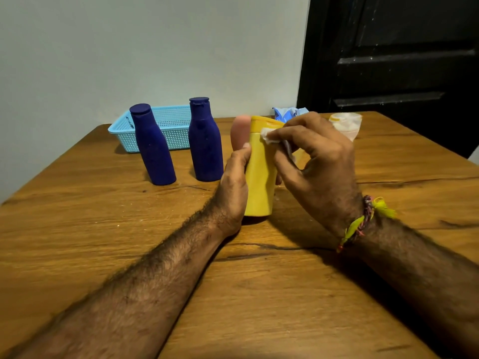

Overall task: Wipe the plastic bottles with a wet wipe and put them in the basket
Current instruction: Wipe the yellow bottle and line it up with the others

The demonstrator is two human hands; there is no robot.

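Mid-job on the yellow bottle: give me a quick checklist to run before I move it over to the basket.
1. Yellow bottle held firmly: ok, left hand grips its side while it stands on the table.
2. Wipe in contact: ok, right hand pinches it against the bottle's upper edge.
3. Whole bottle wiped: cannot tell, the far side is hidden.
4. Basket has room: ok as far as visible, though its floor is partly hidden.
5. Path to basket: not ok, two blue bottles stand in front of it.
6. Cap closed: cannot tell, the right hand covers part of it.
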